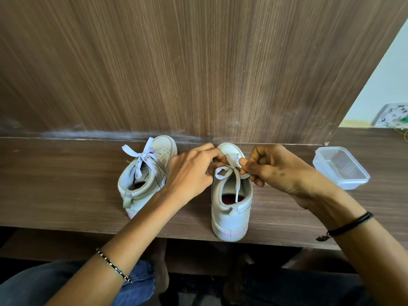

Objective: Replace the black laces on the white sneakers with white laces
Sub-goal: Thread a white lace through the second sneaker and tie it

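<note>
Two white sneakers stand on a wooden shelf, toes toward the wall. The left sneaker carries a white lace tied in a bow. The right sneaker has a white lace forming a bow over its tongue, with one end hanging into the shoe opening. My left hand pinches the left loop of that bow. My right hand pinches the right loop. No black laces show.
A clear plastic box sits on the shelf to the right of the sneakers. A brown wooden panel rises directly behind the shoes. A patterned object lies at the far right. My knees are below the shelf edge.
</note>
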A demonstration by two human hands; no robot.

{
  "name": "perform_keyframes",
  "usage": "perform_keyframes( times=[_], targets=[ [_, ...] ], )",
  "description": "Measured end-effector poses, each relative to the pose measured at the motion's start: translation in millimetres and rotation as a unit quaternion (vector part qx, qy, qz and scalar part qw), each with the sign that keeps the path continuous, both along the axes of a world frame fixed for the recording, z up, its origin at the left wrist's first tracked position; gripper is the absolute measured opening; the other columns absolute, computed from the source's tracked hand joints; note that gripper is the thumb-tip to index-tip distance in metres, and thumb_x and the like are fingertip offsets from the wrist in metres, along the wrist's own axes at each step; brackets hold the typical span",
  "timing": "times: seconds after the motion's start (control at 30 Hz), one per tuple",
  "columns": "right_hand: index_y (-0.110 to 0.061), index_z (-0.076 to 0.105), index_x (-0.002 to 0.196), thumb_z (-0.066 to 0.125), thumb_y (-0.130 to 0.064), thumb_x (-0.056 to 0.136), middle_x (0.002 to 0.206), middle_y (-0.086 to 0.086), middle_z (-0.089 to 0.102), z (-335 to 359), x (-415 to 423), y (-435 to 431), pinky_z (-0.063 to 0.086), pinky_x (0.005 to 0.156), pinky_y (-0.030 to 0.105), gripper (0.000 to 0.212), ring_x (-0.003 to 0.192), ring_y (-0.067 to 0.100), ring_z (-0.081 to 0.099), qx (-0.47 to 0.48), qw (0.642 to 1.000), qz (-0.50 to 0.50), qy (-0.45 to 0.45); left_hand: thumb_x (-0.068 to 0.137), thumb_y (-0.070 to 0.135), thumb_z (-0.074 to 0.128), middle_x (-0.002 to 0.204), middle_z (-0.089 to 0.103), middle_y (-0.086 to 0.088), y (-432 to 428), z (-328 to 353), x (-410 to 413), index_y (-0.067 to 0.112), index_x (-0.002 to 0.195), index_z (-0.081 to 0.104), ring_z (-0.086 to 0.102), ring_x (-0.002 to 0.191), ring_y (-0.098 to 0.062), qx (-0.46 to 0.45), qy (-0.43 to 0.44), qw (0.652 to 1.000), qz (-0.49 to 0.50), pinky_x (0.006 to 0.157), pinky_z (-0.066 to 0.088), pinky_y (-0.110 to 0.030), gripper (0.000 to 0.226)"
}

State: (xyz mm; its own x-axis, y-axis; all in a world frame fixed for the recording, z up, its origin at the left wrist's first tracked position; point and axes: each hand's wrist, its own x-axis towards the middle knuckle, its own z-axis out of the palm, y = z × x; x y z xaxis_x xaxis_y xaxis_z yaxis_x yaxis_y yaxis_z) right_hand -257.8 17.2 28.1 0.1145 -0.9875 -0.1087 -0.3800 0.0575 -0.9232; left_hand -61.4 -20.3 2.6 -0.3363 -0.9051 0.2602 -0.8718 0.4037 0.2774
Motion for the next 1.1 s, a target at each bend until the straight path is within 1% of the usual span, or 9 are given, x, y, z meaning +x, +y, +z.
perform_keyframes(
  times=[0.3,0.4,0.5,0.6,0.67,0.73,0.87,1.0,1.1],
  targets=[
    [0.010,0.062,0.093,0.069,-0.025,0.097,0.062,0.006,0.061,2,-4,-2,0.046,0.067,0.022,0.036,0.052,0.005,0.051,0.018,1.000,0.012,0.007,0.096,0.022,0.059,0.110,0.056,0.020,-6,-4,2,0.039,0.109,0.061,0.060,0.090,-0.005,0.006,-0.018,1.000,-0.014,0.057,0.026,-0.027,0.021],
    [0.006,0.064,0.091,0.069,-0.020,0.096,0.065,-0.001,0.068,3,-2,-1,0.045,0.061,0.019,0.027,0.054,0.004,0.052,0.011,1.000,0.002,-0.026,0.102,0.024,0.055,0.102,0.055,0.022,-5,-4,7,0.036,0.107,0.061,0.053,0.082,0.009,0.044,0.081,0.994,-0.063,0.059,0.032,-0.023,0.014],
    [-0.005,0.064,0.084,0.070,-0.025,0.096,0.082,0.005,0.077,6,-3,-1,0.042,0.055,0.019,0.024,0.067,0.008,0.059,0.003,0.999,-0.013,-0.042,0.106,0.040,0.045,0.099,0.062,0.021,0,-3,12,0.033,0.106,0.060,0.058,0.084,0.000,0.055,0.169,0.983,-0.054,0.074,0.050,-0.034,0.017],
    [-0.009,0.068,0.083,0.070,-0.037,0.094,0.074,0.001,0.073,3,-10,-3,0.043,0.060,0.023,0.030,0.066,0.003,0.060,-0.021,0.998,-0.059,0.014,0.102,0.057,0.041,0.072,0.064,0.006,8,4,13,0.026,0.092,0.061,0.057,0.060,-0.015,0.083,0.172,0.980,-0.055,0.067,0.053,-0.041,0.038],
    [-0.014,0.069,0.087,0.069,-0.040,0.094,0.072,-0.001,0.073,-2,-15,-5,0.043,0.065,0.027,0.026,0.070,0.006,0.064,-0.036,0.994,-0.079,0.062,0.097,0.060,0.052,0.061,0.059,0.012,11,8,14,0.027,0.087,0.063,0.052,0.055,-0.010,0.131,0.179,0.971,-0.085,0.061,0.046,-0.032,0.036],
    [-0.017,0.069,0.090,0.068,-0.039,0.094,0.073,-0.001,0.074,-5,-18,-7,0.044,0.066,0.029,0.023,0.079,0.014,0.069,-0.028,0.994,-0.076,0.074,0.094,0.051,0.065,0.062,0.059,0.021,11,10,15,0.027,0.086,0.066,0.050,0.058,-0.001,0.173,0.193,0.959,-0.112,0.060,0.040,-0.022,0.026],
    [-0.021,0.073,0.089,0.066,-0.035,0.095,0.085,-0.002,0.077,-7,-18,-9,0.047,0.069,0.030,0.017,0.086,0.016,0.072,-0.007,0.994,-0.036,0.100,0.094,0.042,0.067,0.062,0.059,0.015,5,12,21,0.018,0.083,0.068,0.053,0.061,-0.003,0.241,0.235,0.936,-0.105,0.056,0.041,-0.013,0.026],
    [-0.019,0.073,0.087,0.063,-0.035,0.097,0.083,-0.002,0.075,-6,-13,-9,0.051,0.068,0.031,0.021,0.086,0.018,0.070,-0.014,0.991,-0.026,0.130,0.098,0.057,0.054,0.066,0.068,0.006,5,14,24,0.022,0.084,0.069,0.059,0.062,-0.009,0.250,0.224,0.940,-0.066,0.061,0.042,-0.026,0.041],
    [-0.015,0.070,0.089,0.061,-0.039,0.099,0.080,0.001,0.073,-6,-9,-8,0.057,0.072,0.040,0.028,0.082,0.021,0.069,-0.011,0.988,-0.017,0.152,0.101,0.054,0.050,0.076,0.073,0.006,4,15,31,0.022,0.080,0.068,0.063,0.060,-0.012,0.203,0.233,0.951,-0.029,0.057,0.040,-0.023,0.042]
  ],
)
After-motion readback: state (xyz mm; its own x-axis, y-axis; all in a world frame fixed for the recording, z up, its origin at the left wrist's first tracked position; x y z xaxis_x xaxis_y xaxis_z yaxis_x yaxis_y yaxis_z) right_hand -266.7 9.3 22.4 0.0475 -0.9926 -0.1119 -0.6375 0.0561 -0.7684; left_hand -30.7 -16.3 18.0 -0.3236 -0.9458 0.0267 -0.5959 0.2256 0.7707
